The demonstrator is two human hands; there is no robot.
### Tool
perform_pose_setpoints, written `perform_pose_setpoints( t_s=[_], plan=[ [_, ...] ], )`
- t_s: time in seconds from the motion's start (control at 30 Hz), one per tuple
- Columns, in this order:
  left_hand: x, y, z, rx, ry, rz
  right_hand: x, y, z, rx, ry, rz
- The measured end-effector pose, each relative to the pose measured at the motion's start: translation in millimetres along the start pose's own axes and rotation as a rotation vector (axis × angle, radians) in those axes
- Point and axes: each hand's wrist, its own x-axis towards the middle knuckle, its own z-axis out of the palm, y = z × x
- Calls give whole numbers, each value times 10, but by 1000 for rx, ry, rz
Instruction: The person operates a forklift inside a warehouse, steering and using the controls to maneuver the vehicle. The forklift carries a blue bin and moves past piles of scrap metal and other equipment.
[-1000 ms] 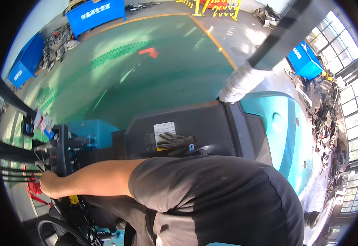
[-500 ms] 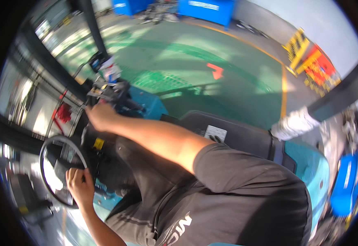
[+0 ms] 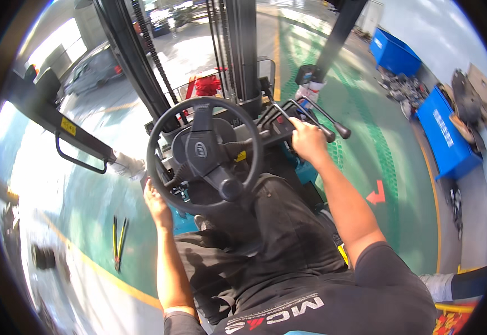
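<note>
I sit at the controls of a forklift. My left hand (image 3: 158, 205) is at the lower left of the black steering wheel (image 3: 256, 167), its fingers curled against the rim and partly blurred. A round spinner knob (image 3: 230, 190) sits on the wheel's lower right. To the right of the wheel, my right hand (image 3: 309, 142) is closed around one of several black control levers (image 3: 281, 110). Two levers' dark knobs (image 3: 342, 130) stick out just beyond that hand. My knees are below the wheel.
Ahead rises the dark mast (image 3: 248, 50) with chains, and red material (image 3: 207, 85) behind it. A grey car (image 3: 95, 70) stands at the far left. Long-handled cutters (image 3: 119, 245) lie on the green floor. Blue bins (image 3: 447, 134) and scrap (image 3: 405, 92) line the right wall.
My view has swung left from the right side to face the mast and wheel. My right hand is still by the levers and my left hand by the wheel.
</note>
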Motion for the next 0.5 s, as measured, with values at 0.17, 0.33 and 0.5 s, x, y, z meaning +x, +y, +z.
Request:
perform_pose_setpoints(
  t_s=[0.17, 0.33, 0.5],
  plan=[
    [300, 233, 566, 272, 358, 305, 562, 413, -309, 132, -12, -107],
    [657, 1545, 974, 576, 354, 303, 1253, 905, -627, 243, -181, -196],
    [355, 3365, 2206, 512, 54, 529, 2162, 1487, -795, 200, -322, -262]
  ],
)
